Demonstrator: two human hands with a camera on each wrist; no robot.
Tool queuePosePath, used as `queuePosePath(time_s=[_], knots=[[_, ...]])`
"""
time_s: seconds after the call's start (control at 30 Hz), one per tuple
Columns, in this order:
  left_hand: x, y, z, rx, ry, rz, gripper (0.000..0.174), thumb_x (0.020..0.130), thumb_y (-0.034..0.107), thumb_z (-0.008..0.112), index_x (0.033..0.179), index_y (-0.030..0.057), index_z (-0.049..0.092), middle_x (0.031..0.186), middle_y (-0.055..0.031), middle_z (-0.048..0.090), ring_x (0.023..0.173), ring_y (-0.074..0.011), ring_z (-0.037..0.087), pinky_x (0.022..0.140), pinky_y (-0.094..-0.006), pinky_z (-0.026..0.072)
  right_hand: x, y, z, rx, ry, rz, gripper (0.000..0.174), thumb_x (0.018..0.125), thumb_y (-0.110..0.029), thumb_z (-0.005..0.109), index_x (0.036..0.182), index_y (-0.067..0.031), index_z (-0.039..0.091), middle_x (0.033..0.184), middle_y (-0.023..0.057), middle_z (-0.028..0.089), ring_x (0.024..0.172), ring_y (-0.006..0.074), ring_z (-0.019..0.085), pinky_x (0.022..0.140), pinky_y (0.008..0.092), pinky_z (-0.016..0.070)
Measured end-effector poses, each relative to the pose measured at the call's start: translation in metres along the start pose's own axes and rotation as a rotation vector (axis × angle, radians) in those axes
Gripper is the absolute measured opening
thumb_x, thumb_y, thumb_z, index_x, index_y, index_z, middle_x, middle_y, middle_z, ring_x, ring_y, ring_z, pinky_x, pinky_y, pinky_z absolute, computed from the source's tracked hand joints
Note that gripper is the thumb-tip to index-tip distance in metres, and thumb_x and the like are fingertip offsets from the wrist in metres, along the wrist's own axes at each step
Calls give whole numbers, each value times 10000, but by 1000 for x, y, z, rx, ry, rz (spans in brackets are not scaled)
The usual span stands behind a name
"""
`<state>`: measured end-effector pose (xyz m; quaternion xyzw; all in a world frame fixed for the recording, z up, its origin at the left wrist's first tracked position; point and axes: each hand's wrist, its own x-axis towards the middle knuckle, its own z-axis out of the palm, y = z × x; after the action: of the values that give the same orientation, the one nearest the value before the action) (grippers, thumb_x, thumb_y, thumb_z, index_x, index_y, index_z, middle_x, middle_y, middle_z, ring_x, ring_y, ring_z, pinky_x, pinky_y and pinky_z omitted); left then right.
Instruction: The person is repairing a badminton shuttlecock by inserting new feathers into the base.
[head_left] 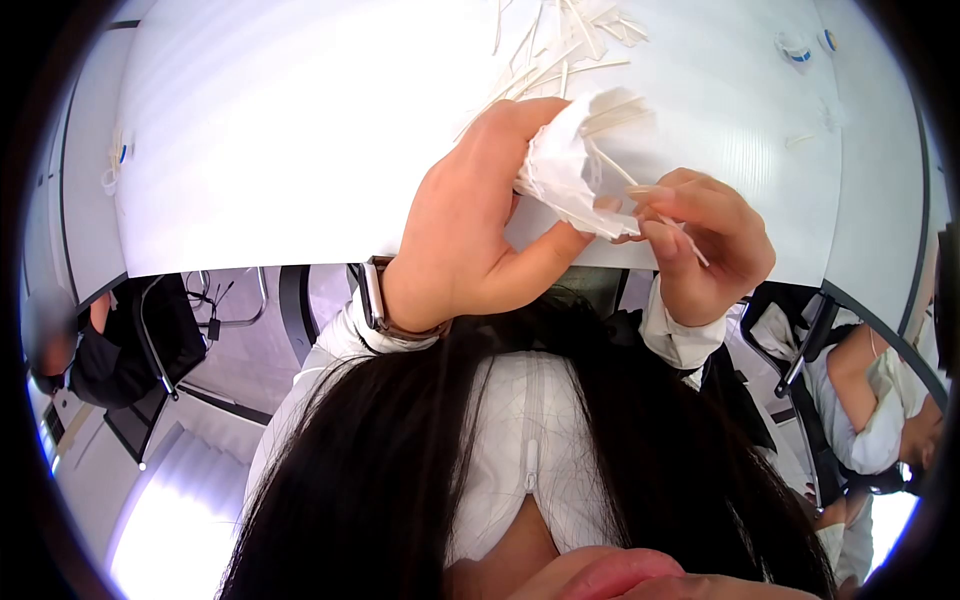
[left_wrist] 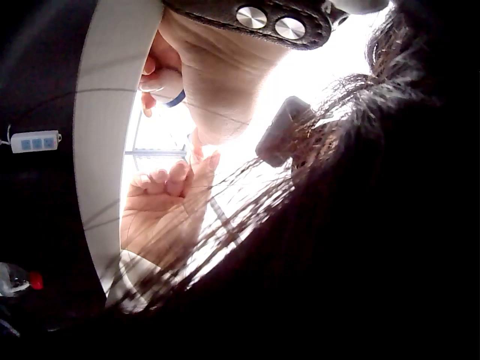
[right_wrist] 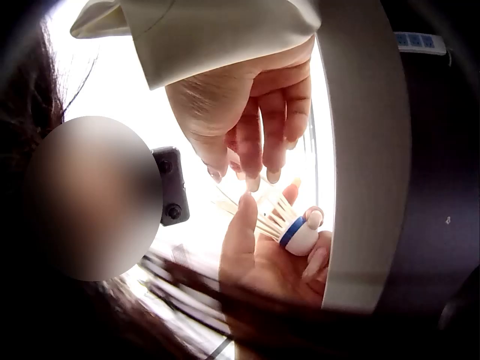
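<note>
In the head view my left hand (head_left: 470, 215) grips a shuttlecock (head_left: 562, 165), its white feather skirt opening toward the right hand. The right wrist view shows its pale cork (right_wrist: 302, 238) with a blue band, lying against the left palm and fingers, and bare shafts rising from it. My right hand (head_left: 715, 235) is at the skirt's open rim. Between its thumb and forefinger it pinches a thin white feather shaft (head_left: 698, 252), which juts out past the fingertips. The left wrist view has the right hand (left_wrist: 161, 214) facing the left hand (left_wrist: 217, 75), partly behind hair strands.
Loose feathers and shafts (head_left: 545, 65) lie scattered on the white table (head_left: 280, 140) beyond the hands. Small blue-and-white shuttlecock pieces (head_left: 795, 48) stand at the far right, with another piece (head_left: 122, 155) at the left. Other people sit on both sides. Long hair hangs below the hands.
</note>
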<state>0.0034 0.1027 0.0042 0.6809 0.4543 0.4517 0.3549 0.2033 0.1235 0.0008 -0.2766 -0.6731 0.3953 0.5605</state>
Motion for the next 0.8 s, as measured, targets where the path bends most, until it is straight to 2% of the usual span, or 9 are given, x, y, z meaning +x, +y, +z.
queuePosePath(time_s=[0.2,0.4,0.5,0.6,0.7,0.77,0.8], knots=[[0,-5,1,-12,-5,69,483,719,186,722,1143,29,552,935,-141,607,792,-331,628,688,-362,504,-1,-2,1,29,42,36,177,751,46,750,916,68,691,751,142,704,602,153,637,548,228,466],[3,-4,0,46,-60,153,481,712,192,717,1131,25,550,899,-137,597,755,-320,617,644,-358,488,-3,-4,-1,22,23,59,170,762,41,742,919,72,683,755,145,708,608,143,641,548,220,464],[3,-5,1,41,-57,151,472,712,192,716,1120,22,550,892,-139,597,740,-320,613,631,-358,480,-3,-2,-1,22,30,19,200,770,30,739,951,75,668,771,146,709,604,138,639,560,220,472],[1,1,-1,38,-97,58,459,718,195,719,1108,20,552,888,-139,597,734,-320,613,631,-358,480,-3,-1,1,16,88,-27,245,791,-19,742,993,76,641,805,152,707,599,137,634,577,222,484],[2,3,-3,55,-117,95,428,766,120,692,1141,16,514,892,-90,584,725,-206,585,667,-297,467,-9,-2,3,78,181,16,258,849,-93,712,1013,72,602,828,163,699,603,139,633,594,229,500],[2,3,-2,61,-112,92,414,766,121,693,1129,15,522,889,-87,584,718,-206,584,659,-295,467,-10,-2,4,155,234,44,260,892,-144,678,1013,63,578,831,170,692,611,142,636,602,239,511],[2,3,-2,64,-110,90,408,766,122,693,1123,14,527,888,-85,583,715,-206,583,656,-294,467,-10,-9,5,147,261,126,249,931,-185,632,991,46,560,812,171,686,606,138,628,604,256,522]])
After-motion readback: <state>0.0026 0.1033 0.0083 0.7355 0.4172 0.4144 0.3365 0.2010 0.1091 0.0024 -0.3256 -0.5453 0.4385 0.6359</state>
